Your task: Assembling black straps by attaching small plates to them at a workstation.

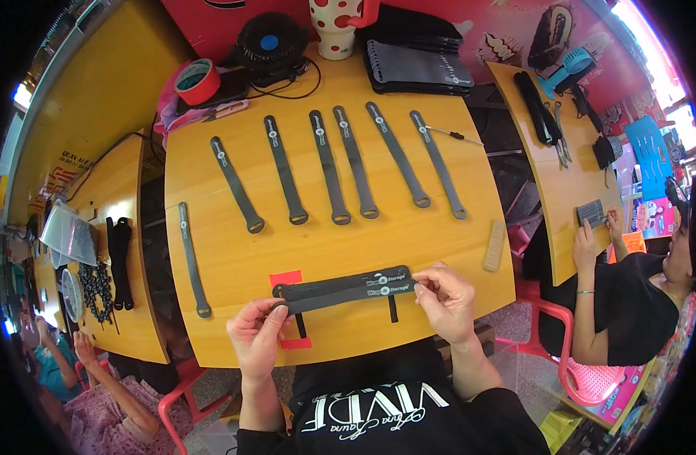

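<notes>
Close to the table's near edge, my left hand [258, 334] pinches the left end of a dark strap [340, 296] between thumb and fingers. My right hand [446, 302] has its fingers closed at the strap's right end, by the pale printing. Just behind it lies a second dark strap [325, 285], partly overlapped by the held one. Two short black strips [393, 309] stick out below the straps. Red tape [287, 277] shows on the table beside the left ends.
Several dark straps with slotted ends [287, 171] lie spread on the yellow table [408, 250]. At the back stand a spotted tumbler [335, 34], a small black fan [268, 45], a red tape roll [197, 82] and stacked black straps [420, 68]. Co-workers sit at tables on both sides.
</notes>
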The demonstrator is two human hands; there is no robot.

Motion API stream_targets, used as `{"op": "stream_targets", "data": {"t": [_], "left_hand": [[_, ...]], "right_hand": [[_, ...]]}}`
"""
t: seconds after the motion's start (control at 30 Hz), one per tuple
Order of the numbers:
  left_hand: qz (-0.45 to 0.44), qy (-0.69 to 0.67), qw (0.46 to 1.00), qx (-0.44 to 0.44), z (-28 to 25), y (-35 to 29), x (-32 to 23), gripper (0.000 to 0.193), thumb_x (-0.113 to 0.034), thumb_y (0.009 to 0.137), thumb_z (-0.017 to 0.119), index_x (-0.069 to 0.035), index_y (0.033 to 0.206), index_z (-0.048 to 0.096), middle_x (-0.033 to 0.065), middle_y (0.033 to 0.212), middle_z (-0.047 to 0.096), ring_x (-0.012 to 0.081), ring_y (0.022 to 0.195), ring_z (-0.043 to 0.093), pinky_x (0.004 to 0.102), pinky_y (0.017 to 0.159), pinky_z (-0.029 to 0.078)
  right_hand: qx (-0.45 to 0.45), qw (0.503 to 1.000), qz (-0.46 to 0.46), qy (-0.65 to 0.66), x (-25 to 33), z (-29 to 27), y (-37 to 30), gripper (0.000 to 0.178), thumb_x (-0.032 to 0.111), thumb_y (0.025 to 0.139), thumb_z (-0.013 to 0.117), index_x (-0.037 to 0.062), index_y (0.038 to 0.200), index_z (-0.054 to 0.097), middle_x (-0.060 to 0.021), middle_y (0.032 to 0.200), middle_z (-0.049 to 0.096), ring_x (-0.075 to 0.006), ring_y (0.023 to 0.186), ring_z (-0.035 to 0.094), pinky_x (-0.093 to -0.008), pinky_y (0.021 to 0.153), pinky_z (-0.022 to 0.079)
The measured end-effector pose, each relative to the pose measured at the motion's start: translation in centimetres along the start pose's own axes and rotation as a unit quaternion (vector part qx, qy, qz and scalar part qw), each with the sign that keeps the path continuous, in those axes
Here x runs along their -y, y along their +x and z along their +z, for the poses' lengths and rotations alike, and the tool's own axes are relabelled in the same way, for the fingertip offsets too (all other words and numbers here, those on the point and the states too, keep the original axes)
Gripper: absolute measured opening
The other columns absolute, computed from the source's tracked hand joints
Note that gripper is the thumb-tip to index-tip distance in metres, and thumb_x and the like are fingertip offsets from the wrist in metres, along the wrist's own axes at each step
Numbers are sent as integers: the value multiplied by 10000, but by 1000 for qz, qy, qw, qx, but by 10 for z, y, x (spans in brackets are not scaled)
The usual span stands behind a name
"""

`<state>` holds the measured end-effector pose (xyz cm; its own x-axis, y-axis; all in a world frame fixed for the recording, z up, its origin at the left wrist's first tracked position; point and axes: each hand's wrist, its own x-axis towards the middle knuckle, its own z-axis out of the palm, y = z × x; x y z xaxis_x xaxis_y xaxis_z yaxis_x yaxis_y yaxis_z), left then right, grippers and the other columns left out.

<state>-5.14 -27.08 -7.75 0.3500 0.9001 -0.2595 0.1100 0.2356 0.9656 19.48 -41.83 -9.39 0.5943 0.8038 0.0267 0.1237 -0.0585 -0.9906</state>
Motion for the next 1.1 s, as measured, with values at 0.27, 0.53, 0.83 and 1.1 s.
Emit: {"op": "stream_targets", "data": {"t": [0.27, 0.53, 0.83, 1.1], "left_hand": [[-1, -14, 1000, -16, 2, 0, 5, 85, 25, 878, 667, 40, 960, 679, 64, 746, 688, 69, 618, 615, 171, 519, 448], [6, 3, 1000, -21, 2, 2, 7, 75, 22, 876, 669, 37, 949, 680, 60, 731, 681, 66, 599, 600, 172, 482, 433], [5, 2, 1000, -25, 3, 1, 6, 68, 16, 880, 667, 36, 944, 680, 59, 734, 679, 60, 585, 579, 169, 487, 427], [7, 2, 1000, -30, 4, 0, 7, 68, 19, 880, 666, 40, 944, 678, 65, 734, 678, 60, 581, 573, 170, 490, 428]], "right_hand": [[-63, 998, 23, -11, -5, 10, -2, 188, -146, 788, 607, 3, 886, 548, 8, 757, 531, -10, 601, 493, -159, 504, 372], [-77, 993, 13, -89, -6, 14, 2, 213, -134, 752, 633, 19, 873, 548, 3, 696, 545, -22, 529, 489, -178, 468, 367], [-81, 992, 15, -93, -5, 15, 3, 235, -136, 762, 626, 25, 901, 527, 4, 694, 539, -17, 529, 484, -178, 461, 356], [-77, 993, 14, -93, -6, 16, 2, 258, -153, 770, 618, 25, 913, 498, 10, 727, 550, 14, 556, 478, -147, 460, 329]]}}
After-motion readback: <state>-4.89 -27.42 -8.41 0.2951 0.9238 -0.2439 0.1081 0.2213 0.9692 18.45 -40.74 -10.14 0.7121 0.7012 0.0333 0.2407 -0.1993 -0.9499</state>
